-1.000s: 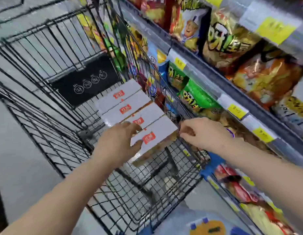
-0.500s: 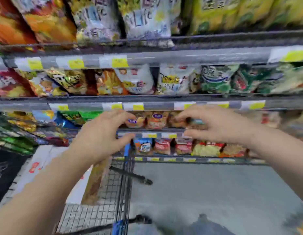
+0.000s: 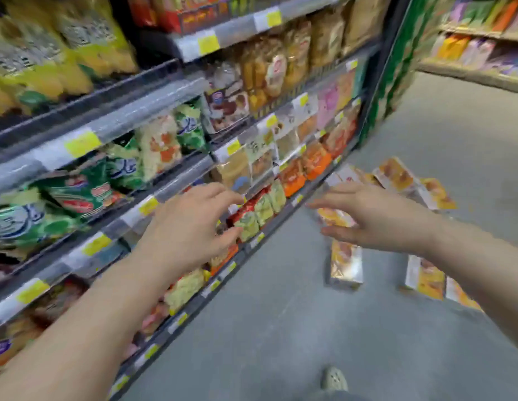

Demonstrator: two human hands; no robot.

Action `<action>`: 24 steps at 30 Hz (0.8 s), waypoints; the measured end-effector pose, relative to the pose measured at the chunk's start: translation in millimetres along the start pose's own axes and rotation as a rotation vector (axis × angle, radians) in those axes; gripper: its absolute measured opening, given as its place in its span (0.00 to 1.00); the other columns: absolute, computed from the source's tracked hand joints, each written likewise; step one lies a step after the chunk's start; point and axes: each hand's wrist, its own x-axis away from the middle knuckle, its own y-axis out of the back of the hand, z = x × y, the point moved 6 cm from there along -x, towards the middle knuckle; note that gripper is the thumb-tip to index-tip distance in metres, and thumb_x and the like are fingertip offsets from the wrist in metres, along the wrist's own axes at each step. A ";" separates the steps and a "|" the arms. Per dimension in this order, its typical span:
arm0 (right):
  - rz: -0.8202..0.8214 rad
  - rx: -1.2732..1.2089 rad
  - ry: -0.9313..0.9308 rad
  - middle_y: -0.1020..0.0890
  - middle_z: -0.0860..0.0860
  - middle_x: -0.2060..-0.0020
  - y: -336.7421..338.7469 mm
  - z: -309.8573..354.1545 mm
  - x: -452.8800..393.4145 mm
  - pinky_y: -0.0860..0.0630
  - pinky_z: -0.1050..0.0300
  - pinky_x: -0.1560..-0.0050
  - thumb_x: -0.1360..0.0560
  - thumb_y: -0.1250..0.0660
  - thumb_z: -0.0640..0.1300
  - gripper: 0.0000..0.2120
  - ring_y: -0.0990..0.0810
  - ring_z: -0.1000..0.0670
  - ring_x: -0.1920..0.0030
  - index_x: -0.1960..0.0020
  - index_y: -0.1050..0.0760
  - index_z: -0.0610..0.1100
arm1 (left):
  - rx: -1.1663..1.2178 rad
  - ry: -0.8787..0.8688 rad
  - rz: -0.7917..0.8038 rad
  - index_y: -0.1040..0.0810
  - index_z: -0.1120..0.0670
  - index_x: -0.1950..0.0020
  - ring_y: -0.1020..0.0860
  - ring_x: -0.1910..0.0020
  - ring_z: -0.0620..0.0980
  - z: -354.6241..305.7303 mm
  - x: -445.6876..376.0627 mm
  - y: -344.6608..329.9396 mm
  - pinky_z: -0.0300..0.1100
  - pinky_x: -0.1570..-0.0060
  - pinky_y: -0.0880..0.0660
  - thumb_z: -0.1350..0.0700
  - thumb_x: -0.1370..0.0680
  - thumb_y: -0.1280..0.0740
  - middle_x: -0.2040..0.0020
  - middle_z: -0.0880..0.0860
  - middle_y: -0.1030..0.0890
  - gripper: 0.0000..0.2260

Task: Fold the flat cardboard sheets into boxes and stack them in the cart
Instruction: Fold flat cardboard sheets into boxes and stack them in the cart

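Several printed cardboard boxes lie scattered on the grey floor ahead on the right: one upright box [image 3: 346, 264], a pair [image 3: 428, 280] further right, and more [image 3: 396, 176] further back by the shelf's end. My left hand [image 3: 191, 227] hangs in the air in front of the snack shelf, fingers relaxed, holding nothing. My right hand [image 3: 370, 217] is stretched forward above the floor boxes, fingers spread and empty. The cart is out of view.
A tall snack shelf [image 3: 176, 186] full of bags runs along the left and recedes to the right. Another shelf [image 3: 477, 44] stands across the aisle at the far right. My shoe [image 3: 334, 379] shows at the bottom on the grey floor.
The view swung right, from the cart with its stacked boxes, past the shelf, to the aisle floor. Both hands left the box in the cart and now hang empty in the air.
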 end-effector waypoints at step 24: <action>-0.001 -0.149 -0.939 0.28 0.55 0.39 -7.1 -401.9 276.2 0.29 0.56 0.43 0.23 0.41 0.51 0.19 0.29 0.52 0.38 0.32 0.36 0.56 | 0.042 -0.756 0.239 0.25 0.51 0.40 0.25 0.42 0.51 -390.9 -332.4 -156.1 0.44 0.57 0.27 0.52 0.27 0.33 0.44 0.50 0.22 0.16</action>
